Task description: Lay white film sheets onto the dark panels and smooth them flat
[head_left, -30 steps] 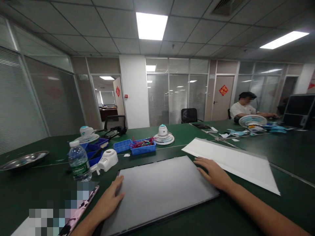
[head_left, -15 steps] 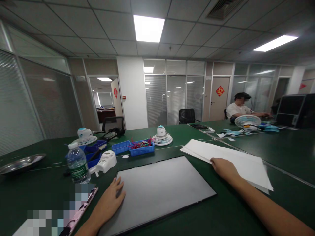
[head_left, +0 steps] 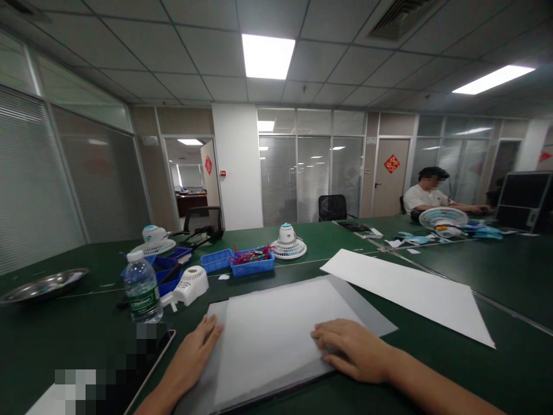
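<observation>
A thin, white translucent sheet (head_left: 276, 317) lies over a flat grey panel with a dark edge (head_left: 276, 393) on the table in front of me. The sheet sits askew, its right corner reaching past the panel. My left hand (head_left: 196, 349) rests at the panel's left edge, fingers stretched out and the thumb on the sheet. On the right part of the sheet lies my right hand (head_left: 352, 349), palm down, its fingers extended across the surface. To the right is a white sheet or stack of sheets (head_left: 410, 294), apart from both hands.
A water bottle (head_left: 142, 291), a white plastic housing (head_left: 190, 285) and blue bins (head_left: 253, 266) stand on the left and middle. Fan parts (head_left: 288, 245) are behind. A metal tray (head_left: 43, 286) lies far left; a phone-like slab (head_left: 151, 363) is near. A person (head_left: 427, 193) sits far right.
My right hand has moved left from the white stack onto the panel. A translucent sheet now covers the panel. My left hand stays at the left edge.
</observation>
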### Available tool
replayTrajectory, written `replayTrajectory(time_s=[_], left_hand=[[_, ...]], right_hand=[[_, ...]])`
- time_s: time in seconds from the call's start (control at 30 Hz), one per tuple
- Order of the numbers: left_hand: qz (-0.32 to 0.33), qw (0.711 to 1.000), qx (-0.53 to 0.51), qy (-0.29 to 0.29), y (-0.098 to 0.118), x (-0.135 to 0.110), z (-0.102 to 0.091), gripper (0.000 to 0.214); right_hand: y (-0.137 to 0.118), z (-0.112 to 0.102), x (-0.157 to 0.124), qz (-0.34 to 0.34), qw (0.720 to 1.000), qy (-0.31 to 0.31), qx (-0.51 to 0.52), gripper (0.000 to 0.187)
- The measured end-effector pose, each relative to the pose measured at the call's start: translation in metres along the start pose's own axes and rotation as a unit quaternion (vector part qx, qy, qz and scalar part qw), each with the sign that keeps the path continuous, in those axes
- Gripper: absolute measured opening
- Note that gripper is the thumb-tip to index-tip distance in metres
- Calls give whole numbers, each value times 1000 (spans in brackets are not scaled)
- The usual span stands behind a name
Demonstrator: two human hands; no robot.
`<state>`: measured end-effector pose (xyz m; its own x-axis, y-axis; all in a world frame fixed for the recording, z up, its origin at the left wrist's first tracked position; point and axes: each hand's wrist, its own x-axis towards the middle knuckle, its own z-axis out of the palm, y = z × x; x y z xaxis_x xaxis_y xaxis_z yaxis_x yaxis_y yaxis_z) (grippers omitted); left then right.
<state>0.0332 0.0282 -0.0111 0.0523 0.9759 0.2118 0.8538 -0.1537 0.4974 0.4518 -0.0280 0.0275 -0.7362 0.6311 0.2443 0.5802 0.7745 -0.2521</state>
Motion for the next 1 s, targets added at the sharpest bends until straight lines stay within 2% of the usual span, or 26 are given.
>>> replayTrajectory(time_s=[0.1, 0.17, 0.23, 0.27, 0.33, 0.37, 0.43, 0.5, 0.63, 0.8, 1.0], left_hand=[[8, 999, 37, -5, -2, 2, 4, 79], [19, 998, 55, -8, -6, 4, 8, 79], [28, 998, 55, -6, -10, 7, 11, 75], [31, 998, 53, -3, -13, 8, 12, 73], [32, 998, 50, 2, -16, 9, 13, 70], [31, 998, 50, 3, -17, 10, 13, 69], [28, 998, 50, 6, -19, 11, 12, 65], [29, 998, 49, 9, -19, 11, 11, 60], [33, 998, 52, 13, -17, 11, 9, 55], [37, 997, 66, 10, -10, 7, 9, 58], [31, 995, 92, 1, -3, 3, 6, 59]], right_hand=[[-2, -1, 2, -20, 997, -4, 80, 44], [19, -2, -2, 13, 997, 24, 73, 47], [55, -5, -12, 98, 993, 68, -3, 46], [76, -7, -20, 158, 982, 88, -58, 47], [119, -12, -41, 290, 935, 113, -170, 51], [137, -15, -53, 336, 915, 120, -190, 54], [165, -21, -77, 408, 882, 119, -205, 58], [180, -27, -95, 450, 864, 106, -199, 56], [186, -31, -105, 474, 855, 79, -194, 48], [181, -28, -90, 491, 843, 67, -209, 42], [171, -26, -81, 503, 829, 80, -232, 38]])
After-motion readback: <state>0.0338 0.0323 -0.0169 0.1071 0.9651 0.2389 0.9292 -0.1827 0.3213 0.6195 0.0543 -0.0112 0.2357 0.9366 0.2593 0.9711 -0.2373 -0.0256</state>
